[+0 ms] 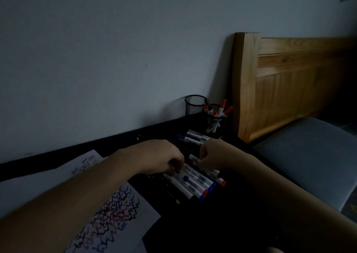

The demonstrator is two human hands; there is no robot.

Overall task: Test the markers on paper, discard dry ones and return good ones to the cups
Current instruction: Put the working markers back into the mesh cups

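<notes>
On the dark desk (222,223), between paper (123,210) and cups (214,117): gathering light, stiff, slippery markers (193,183), both hands (164,156) (214,152) curling over them, exact grip unclear; probably gripping mid-barrel best.

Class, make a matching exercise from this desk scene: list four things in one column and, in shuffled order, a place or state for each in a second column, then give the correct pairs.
Things
1. Rear mesh cup
2. Front mesh cup
3. Scribbled paper
4. Row of markers

Places or states
A. Lies on the dark desk under both hands
B. Holds red-capped markers
C. Appears empty, against the wall
D. Covered in red, blue and black zigzag lines

Pairs: 1-C, 2-B, 3-D, 4-A
</notes>
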